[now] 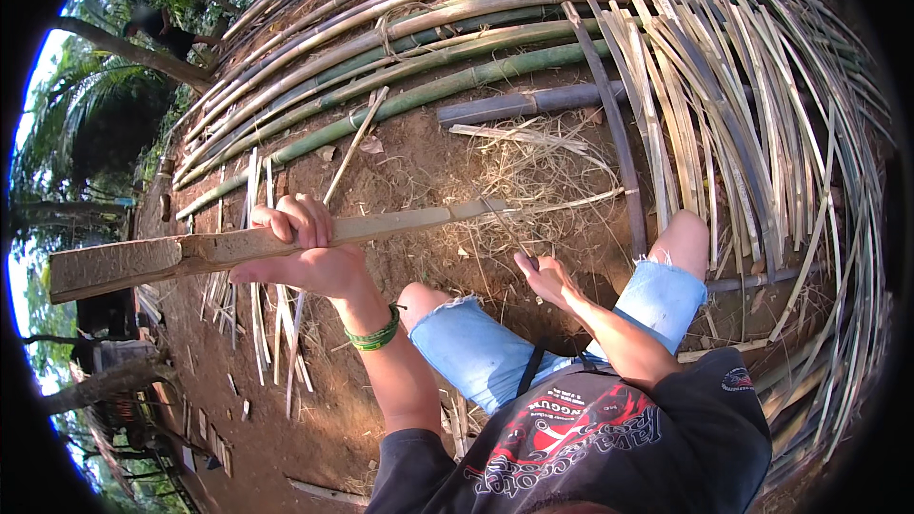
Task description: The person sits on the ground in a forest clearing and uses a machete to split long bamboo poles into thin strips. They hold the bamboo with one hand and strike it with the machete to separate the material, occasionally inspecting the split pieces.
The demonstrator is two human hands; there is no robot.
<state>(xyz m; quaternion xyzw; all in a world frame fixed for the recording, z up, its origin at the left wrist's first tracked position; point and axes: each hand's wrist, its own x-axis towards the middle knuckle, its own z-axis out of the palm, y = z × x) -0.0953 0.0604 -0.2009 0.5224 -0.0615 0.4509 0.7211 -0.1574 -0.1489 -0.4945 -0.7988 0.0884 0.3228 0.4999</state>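
My left hand (303, 246) is closed around a long flat split bamboo slat (228, 247) and holds it up level, its wide end reaching left and its thin end running right over the dirt. A green band sits on that wrist. My right hand (545, 278) is lower, just above my knees, fingers curled near a thin dark thing I cannot make out. Fine bamboo shavings (533, 181) lie on the ground under the slat's thin end. I am seated, knees in cut-off denim shorts.
Long whole bamboo poles (409, 48) are stacked across the back. Many thin split strips (752, 133) fan out at the right. Short offcuts (257, 324) lie on the red dirt at the left. A grey pole (533, 103) lies ahead. Trees stand far left.
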